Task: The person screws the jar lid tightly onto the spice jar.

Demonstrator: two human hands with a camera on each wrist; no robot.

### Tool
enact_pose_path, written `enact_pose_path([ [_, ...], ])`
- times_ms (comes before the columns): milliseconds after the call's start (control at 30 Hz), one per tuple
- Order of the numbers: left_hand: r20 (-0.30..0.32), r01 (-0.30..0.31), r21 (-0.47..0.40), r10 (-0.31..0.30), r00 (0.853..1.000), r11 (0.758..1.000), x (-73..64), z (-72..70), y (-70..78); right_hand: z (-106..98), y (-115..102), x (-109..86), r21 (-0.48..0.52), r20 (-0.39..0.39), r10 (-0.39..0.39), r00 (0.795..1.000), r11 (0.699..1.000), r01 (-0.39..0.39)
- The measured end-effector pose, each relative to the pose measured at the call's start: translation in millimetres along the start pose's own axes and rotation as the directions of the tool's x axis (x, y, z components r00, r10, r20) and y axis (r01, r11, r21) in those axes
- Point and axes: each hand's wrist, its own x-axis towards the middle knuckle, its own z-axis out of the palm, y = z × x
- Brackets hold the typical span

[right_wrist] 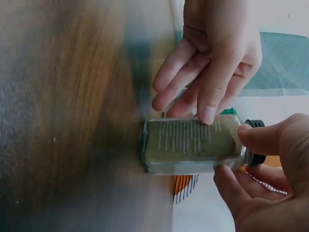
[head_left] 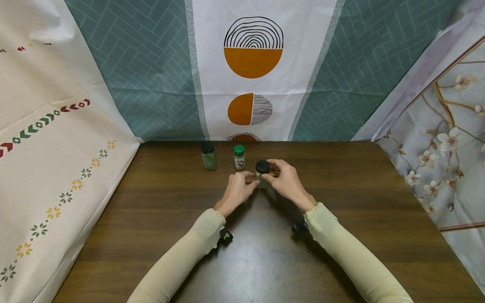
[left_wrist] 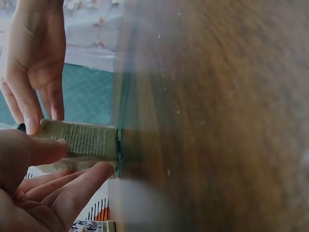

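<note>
A square glass spice jar [right_wrist: 186,142] with a black lid [head_left: 262,166] stands upright on the brown table, between both hands. Its printed label [left_wrist: 89,139] shows in the wrist views, over contents of a dull greenish tan. My left hand [head_left: 237,188] pinches the jar's body from the left, thumb on the label side and fingers along the side. From the right, my right hand [head_left: 285,179] holds the jar near its shoulder, just below the lid, with thumb and fingertips.
Behind and left of the hands stands a small jar with a green lid [head_left: 239,156]. Farther left is a taller jar of green flakes with a black lid [head_left: 209,156]. The wooden table [head_left: 170,219] ends at a patterned curtain [head_left: 163,75] at the back.
</note>
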Motion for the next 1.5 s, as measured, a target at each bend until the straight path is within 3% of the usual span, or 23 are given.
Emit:
enact_pose_path([
  [167, 0.008, -0.004, 0.0, 0.004, 1.0, 1.0, 3.0, -1.9, 1.0, -2, 0, 1.6, 0.002, 0.0, 0.007, 1.0, 1.0, -0.007],
  [367, 0.028, 0.009, -0.073, -0.007, 1.0, 0.997, 5.6, -3.5, -0.1, -5, -2, 7.9, -0.024, 0.022, 0.047, 0.999, 0.999, -0.047],
  [733, -0.047, 0.018, -0.22, -0.029, 0.998, 0.975, 10.1, 0.9, -6.4, -6, 0, 12.4, -0.034, 0.005, 0.052, 0.999, 0.998, -0.052],
  [1367, 0.005, 0.034, -0.244, -0.034, 0.999, 0.969, 18.2, 6.4, -7.7, -4, 5, 16.8, -0.035, -0.043, 0.035, 0.998, 0.999, -0.036],
  [1500, 0.012, 0.025, -0.213, -0.023, 1.0, 0.977, 18.8, 6.3, -8.3, -3, 7, 18.7, -0.043, -0.055, 0.032, 0.998, 0.998, -0.035],
])
